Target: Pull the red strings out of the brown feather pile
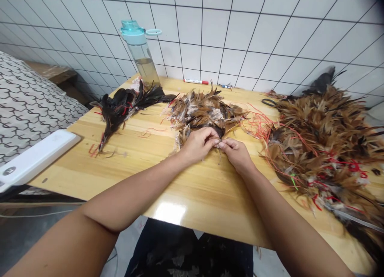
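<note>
Both hands meet at the near edge of a brown feather pile (201,109) in the middle of the wooden table (192,189). My left hand (201,143) has its fingers curled and pinched on the end of a small dark feather. Close beside it, thumb and forefinger of my right hand (235,151) are pressed together at the same feather's tip. The fingertips almost touch, and a thin dark strand hangs below them. Exactly what lies between the fingertips is too small to make out fully.
Black feathers (120,105) lie at the left, near a water bottle (142,55). A large brown feather heap (327,133) with red strings (261,123) covers the right side. A marker (195,81) lies by the tiled wall. A white device (39,157) sits at the left edge.
</note>
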Action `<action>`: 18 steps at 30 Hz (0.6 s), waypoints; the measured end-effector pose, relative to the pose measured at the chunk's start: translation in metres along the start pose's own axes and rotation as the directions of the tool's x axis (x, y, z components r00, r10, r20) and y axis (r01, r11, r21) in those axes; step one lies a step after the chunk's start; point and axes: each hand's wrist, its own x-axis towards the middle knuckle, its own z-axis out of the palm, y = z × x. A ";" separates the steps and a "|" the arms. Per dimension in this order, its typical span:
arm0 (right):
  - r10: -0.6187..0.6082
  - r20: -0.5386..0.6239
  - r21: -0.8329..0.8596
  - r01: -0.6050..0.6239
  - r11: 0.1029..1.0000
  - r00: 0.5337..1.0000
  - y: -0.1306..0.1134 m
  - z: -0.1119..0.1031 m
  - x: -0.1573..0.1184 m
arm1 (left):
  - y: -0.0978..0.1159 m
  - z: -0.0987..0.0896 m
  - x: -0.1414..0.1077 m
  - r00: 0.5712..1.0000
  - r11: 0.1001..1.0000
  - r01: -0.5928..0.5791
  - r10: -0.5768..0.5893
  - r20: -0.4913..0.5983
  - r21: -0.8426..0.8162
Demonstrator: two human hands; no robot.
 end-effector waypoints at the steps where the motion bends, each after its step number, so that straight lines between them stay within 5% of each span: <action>1: -0.003 0.011 -0.002 0.003 1.000 1.000 0.000 0.000 0.000 | 0.000 0.000 0.000 1.000 1.000 -0.011 0.011 0.005 0.012; 10: 0.093 -0.145 0.158 -0.069 0.985 0.985 -0.006 -0.003 -0.001 | -0.015 -0.007 0.003 0.992 0.989 -0.054 0.069 -0.106 0.138; 18: 0.152 -0.173 0.292 -0.097 0.952 0.973 -0.011 -0.009 0.000 | -0.027 -0.006 0.003 0.951 0.791 -0.310 0.255 0.177 0.527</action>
